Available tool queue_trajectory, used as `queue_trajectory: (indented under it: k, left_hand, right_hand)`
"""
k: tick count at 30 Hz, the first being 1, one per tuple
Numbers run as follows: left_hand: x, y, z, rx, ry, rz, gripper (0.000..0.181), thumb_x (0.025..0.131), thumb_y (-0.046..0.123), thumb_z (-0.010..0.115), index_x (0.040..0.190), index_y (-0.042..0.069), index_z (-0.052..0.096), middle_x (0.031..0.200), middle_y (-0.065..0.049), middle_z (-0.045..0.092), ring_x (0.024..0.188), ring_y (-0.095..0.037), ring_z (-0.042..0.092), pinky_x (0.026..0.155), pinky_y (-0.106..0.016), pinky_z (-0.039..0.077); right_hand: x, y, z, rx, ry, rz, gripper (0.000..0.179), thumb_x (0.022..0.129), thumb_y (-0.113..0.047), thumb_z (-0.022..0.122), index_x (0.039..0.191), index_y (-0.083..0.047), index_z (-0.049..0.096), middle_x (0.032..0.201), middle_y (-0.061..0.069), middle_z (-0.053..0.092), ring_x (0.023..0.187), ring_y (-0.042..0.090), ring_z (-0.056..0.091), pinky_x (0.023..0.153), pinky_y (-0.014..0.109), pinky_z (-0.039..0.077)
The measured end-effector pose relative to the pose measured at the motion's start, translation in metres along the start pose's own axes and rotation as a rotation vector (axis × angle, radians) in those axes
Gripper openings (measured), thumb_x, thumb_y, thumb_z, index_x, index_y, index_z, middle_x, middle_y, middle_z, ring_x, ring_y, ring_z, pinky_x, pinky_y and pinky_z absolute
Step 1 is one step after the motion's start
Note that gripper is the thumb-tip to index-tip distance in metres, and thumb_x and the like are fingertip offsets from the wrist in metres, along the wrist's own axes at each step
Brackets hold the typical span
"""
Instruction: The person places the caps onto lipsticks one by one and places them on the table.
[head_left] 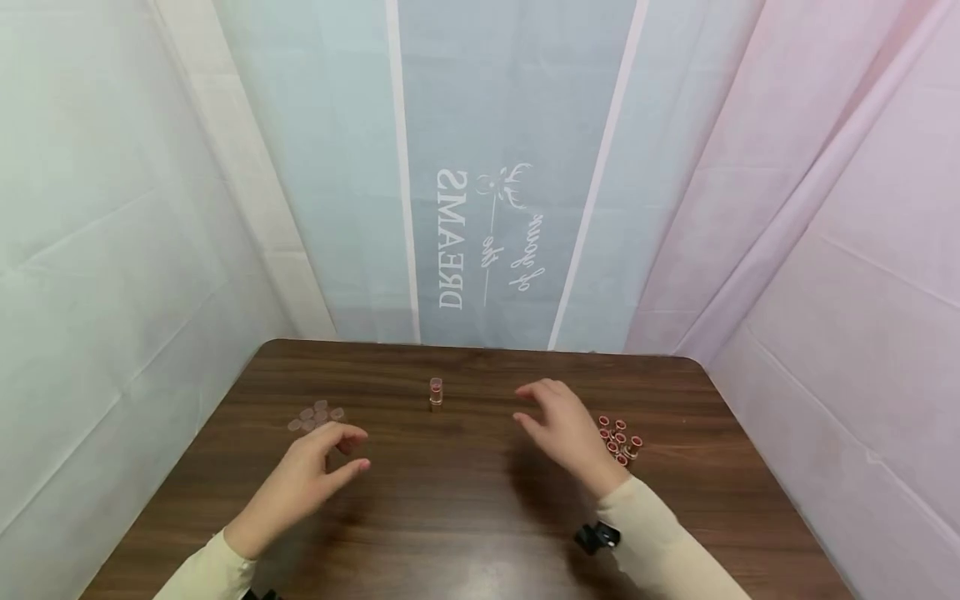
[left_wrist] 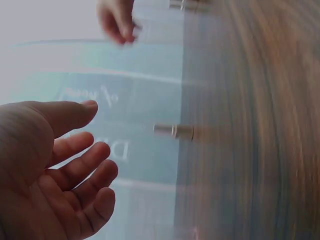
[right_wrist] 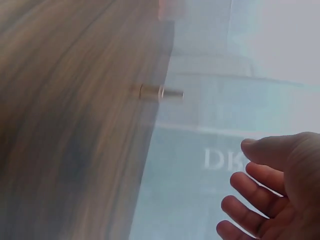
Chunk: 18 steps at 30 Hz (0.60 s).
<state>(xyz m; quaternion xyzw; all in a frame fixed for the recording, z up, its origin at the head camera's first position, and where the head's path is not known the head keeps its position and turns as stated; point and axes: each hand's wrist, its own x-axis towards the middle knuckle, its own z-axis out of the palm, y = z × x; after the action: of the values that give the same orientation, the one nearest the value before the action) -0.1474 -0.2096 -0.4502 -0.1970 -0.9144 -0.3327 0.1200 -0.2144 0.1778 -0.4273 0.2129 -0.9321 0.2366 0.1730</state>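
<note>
A lipstick tube (head_left: 436, 396) with a gold base and a clear cap stands upright near the middle of the table, seen sideways in both wrist views. My left hand (head_left: 303, 475) is above the table to its left, fingers loosely bent and holding nothing. Just beyond that hand lie several small clear caps (head_left: 321, 407), partly covered by it. On the other side of the tube, my right hand (head_left: 562, 425) hovers with thumb and fingers apart and nothing between them. Beside its wrist stand several lipstick tubes (head_left: 620, 438) without caps, in a tight cluster.
The dark wood table (head_left: 450, 500) has rounded far corners. A blue and white curtain (head_left: 517, 100) with mirrored lettering hangs behind its back edge. Pale cloth walls (head_left: 112, 208) enclose both sides. A black wrist strap (head_left: 597, 537) sits on the right sleeve.
</note>
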Motion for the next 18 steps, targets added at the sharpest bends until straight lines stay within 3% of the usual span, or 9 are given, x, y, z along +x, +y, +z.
queue_trajectory:
  k: [10, 14, 18]
  left_hand:
    - [-0.004, -0.043, -0.034, 0.114, 0.174, -0.141, 0.032, 0.088, 0.014, 0.082, 0.116, 0.006, 0.069, 0.104, -0.007, 0.07, 0.087, -0.02, 0.064, 0.069, -0.031, 0.055]
    - [-0.003, -0.064, -0.04, 0.143, 0.171, -0.238, 0.037, 0.09, 0.016, 0.081, 0.12, 0.001, 0.066, 0.109, -0.016, 0.068, 0.091, -0.027, 0.065, 0.07, -0.039, 0.054]
    - [-0.001, -0.081, -0.04, 0.14, 0.107, -0.318, 0.048, 0.09, 0.021, 0.081, 0.126, -0.004, 0.062, 0.117, -0.024, 0.065, 0.097, -0.036, 0.065, 0.076, -0.051, 0.055]
  right_hand:
    - [-0.064, 0.046, -0.049, -0.033, 0.093, 0.075, 0.03, 0.088, -0.018, 0.083, 0.115, -0.016, 0.072, 0.107, -0.004, 0.069, 0.094, 0.016, 0.06, 0.075, 0.035, 0.052]
    - [-0.076, 0.058, -0.059, -0.044, 0.13, 0.08, 0.03, 0.085, -0.014, 0.084, 0.113, -0.014, 0.073, 0.106, -0.001, 0.071, 0.095, 0.016, 0.06, 0.075, 0.036, 0.052]
    - [-0.081, 0.067, -0.064, -0.056, 0.154, 0.08, 0.032, 0.083, -0.011, 0.085, 0.113, -0.011, 0.073, 0.108, 0.002, 0.072, 0.097, 0.018, 0.062, 0.075, 0.037, 0.053]
